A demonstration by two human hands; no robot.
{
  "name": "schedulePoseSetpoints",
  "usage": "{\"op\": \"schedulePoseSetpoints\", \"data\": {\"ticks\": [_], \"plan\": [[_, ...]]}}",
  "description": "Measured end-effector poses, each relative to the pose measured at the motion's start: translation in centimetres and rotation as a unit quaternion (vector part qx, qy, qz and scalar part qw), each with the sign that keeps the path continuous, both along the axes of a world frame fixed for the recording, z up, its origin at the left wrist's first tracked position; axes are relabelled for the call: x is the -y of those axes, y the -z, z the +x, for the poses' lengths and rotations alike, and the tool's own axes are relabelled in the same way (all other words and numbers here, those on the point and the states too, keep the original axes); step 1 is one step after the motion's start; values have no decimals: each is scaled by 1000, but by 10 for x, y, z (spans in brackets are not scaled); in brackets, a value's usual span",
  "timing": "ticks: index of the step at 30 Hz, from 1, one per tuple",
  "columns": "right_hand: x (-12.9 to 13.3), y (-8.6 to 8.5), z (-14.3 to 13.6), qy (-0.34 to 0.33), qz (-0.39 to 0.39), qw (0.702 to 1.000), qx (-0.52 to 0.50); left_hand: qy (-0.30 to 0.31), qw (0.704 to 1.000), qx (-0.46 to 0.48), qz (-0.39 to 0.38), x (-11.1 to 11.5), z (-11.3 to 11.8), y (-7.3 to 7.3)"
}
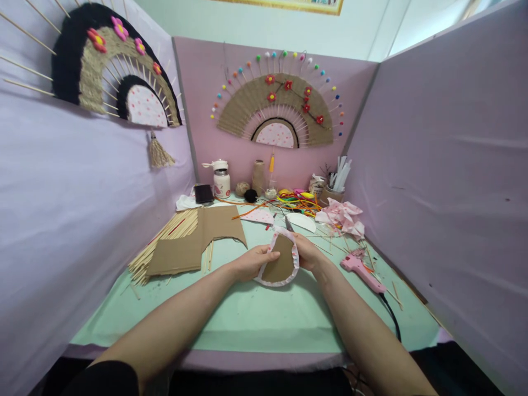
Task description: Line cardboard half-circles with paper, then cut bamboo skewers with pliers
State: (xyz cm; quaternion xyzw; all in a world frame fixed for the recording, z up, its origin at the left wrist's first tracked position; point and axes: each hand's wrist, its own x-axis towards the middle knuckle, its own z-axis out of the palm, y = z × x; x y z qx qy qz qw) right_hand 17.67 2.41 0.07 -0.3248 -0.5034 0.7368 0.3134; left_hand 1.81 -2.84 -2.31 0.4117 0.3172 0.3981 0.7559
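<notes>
Between my hands, above the green tabletop, is a rounded cardboard piece [281, 259] with white, pink-dotted fabric folded over its edge. My left hand [252, 262] grips its left side, thumb lying on the brown cardboard face. On the opposite edge, my right hand [306, 251] holds the upper right rim; its fingers are mostly hidden behind the piece. A pink glue gun [363, 271] lies to the right of my right forearm, its black cord running toward the front edge. Just beyond the held piece lie a dotted fabric-covered piece [259, 215] and a white half-round piece [301, 222].
Cut cardboard sheets [177, 254] rest over a pile of thin wooden sticks [142, 258] at left. Along the back stand a white bottle [221, 181], a twine spool [258, 177] and a jar of glue sticks [336, 190]. Crumpled pink fabric [342, 217] lies right. Partitions enclose the table.
</notes>
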Motion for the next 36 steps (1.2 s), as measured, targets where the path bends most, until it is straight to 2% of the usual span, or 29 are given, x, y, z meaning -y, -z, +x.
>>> {"op": "schedulePoseSetpoints", "data": {"ticks": [4, 6, 7, 9, 12, 14, 15, 16, 19, 21, 23, 27, 29, 31, 34, 36], "plan": [[-1, -2, 0, 46, 15, 999, -5, -8, 1000, -7, 16, 0, 1, 1], [-2, 0, -1, 83, 69, 994, 20, -16, 1000, -7, 22, -1, 1, 1], [-2, 2, 0, 107, 122, 986, 46, -19, 999, -8, 24, -1, 0, 1], [-1, 4, 1, 152, 266, 945, 119, -25, 999, -14, 23, -1, 0, 1], [2, 5, 4, 178, 450, 845, 226, -36, 999, -28, 11, -1, -1, 1], [3, 5, 4, 181, 496, 808, 261, -45, 998, -32, 6, -1, -1, 1], [3, 5, 4, 183, 497, 806, 265, -48, 998, -30, 4, -1, -1, 1], [3, 4, 4, 183, 483, 816, 257, -50, 998, -26, 3, -1, -1, 1], [-2, 4, 6, 154, 391, 885, 200, -53, 999, -7, 1, -3, 0, -1], [-6, 5, 9, 136, 335, 915, 181, -62, 998, 4, -1, -4, 0, -2], [-8, 7, 10, 134, 325, 918, 187, -73, 997, 8, -1, -4, 0, -2], [-10, 11, 11, 134, 395, 886, 205, -82, 997, -2, 1, -5, -2, 0], [-9, 11, 11, 134, 402, 882, 206, -80, 997, -11, 5, -6, -4, 0], [-7, 7, 11, 118, 342, 914, 185, -62, 998, -18, 10, -5, -5, -1], [-4, 0, 12, 59, 173, 977, 109, 12, 999, -37, 14, 0, -5, -4], [-2, -3, 12, 26, 82, 994, 69, 55, 997, -59, 20, 3, -4, -6]]}}
